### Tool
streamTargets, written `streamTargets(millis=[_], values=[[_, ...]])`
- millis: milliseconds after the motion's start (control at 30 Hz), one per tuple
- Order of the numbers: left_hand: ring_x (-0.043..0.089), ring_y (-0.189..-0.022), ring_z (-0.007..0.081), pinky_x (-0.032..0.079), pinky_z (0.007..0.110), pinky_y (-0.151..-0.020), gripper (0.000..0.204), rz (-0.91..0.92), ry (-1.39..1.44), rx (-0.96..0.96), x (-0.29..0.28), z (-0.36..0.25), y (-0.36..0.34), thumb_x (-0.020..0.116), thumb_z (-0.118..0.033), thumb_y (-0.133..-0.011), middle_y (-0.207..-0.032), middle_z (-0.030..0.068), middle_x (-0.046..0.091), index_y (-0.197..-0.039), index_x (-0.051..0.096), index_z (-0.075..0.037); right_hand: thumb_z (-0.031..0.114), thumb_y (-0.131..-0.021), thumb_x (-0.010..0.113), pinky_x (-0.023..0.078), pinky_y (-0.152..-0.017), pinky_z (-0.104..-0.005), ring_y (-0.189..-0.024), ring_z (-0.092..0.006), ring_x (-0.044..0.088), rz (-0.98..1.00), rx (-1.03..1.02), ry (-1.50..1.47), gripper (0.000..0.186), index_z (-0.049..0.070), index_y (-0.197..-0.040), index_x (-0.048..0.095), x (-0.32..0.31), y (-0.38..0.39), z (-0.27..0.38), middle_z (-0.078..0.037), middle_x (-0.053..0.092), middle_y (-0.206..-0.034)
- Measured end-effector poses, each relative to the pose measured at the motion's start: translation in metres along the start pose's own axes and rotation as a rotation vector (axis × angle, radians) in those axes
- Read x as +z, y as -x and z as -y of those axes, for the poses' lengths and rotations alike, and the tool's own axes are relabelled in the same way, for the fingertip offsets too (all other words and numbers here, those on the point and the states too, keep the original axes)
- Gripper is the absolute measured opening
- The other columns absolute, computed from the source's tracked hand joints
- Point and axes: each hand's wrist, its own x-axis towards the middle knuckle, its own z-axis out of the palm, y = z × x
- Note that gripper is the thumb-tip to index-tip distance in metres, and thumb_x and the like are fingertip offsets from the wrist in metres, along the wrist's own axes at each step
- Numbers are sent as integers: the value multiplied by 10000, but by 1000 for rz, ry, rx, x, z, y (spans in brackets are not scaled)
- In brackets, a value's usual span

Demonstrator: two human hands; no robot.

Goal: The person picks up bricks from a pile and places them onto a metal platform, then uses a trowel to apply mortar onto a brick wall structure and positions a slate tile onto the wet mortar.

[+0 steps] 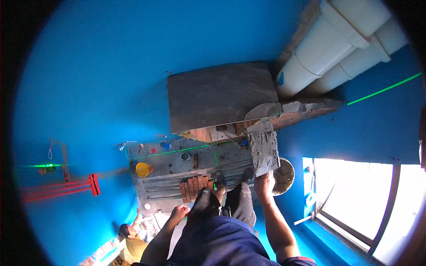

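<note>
My right hand (265, 185) grips the lower edge of a narrow grey tile piece (264, 148), whose facing side is smeared with wet mortar. The piece is raised, its upper end by the edge of a brick ledge (306, 109). A large dark grey tile (222, 95) lies on the ledge's left part, with mortar at its right corner. Beside my left knee, my left hand (179, 214) has its fingers curled in, and nothing shows in them. To the right, partly behind the tile piece, stands a round bucket (286, 177) with mortar inside.
Thick white pipes (324, 46) rise at upper right. Below the ledge are stacked bricks (195, 186), long bars and a yellow bucket (143, 169). Another person (133, 241) is at lower left. A bright window (355, 199) stands right; green laser lines cross the blue walls.
</note>
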Motion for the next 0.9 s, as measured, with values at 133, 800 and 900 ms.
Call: streamTargets(millis=[133, 800, 900], values=[[581, -594, 118, 474, 262, -560, 182, -4, 61, -56, 1, 12, -4, 630, -184, -835, -703, 55, 624, -835, 597, -5, 199, -737, 632, 460, -751, -476, -854, -415, 558, 81, 65, 88, 355, -22, -995, 528, 29, -17, 8, -237, 559, -927], [553, -591, 154, 440, 277, -531, 202, 14, 319, -206, 8, 47, 5, 596, -193, -853, -702, 76, 572, -872, 566, 6, 179, -732, 607, 452, -782, -461, -921, -429, 530, 92, 54, 45, 420, -73, -1051, 499, 43, -4, -11, -284, 533, -987], [564, -601, 143, 441, 278, -529, 200, -23, 287, -194, 5, 40, 10, 603, -188, -850, -714, 72, 587, -872, 574, 10, 208, -801, 587, 435, -811, -464, -939, -449, 516, 11, 26, -36, 403, -72, -1077, 499, 33, -35, 10, -295, 542, -1010]])
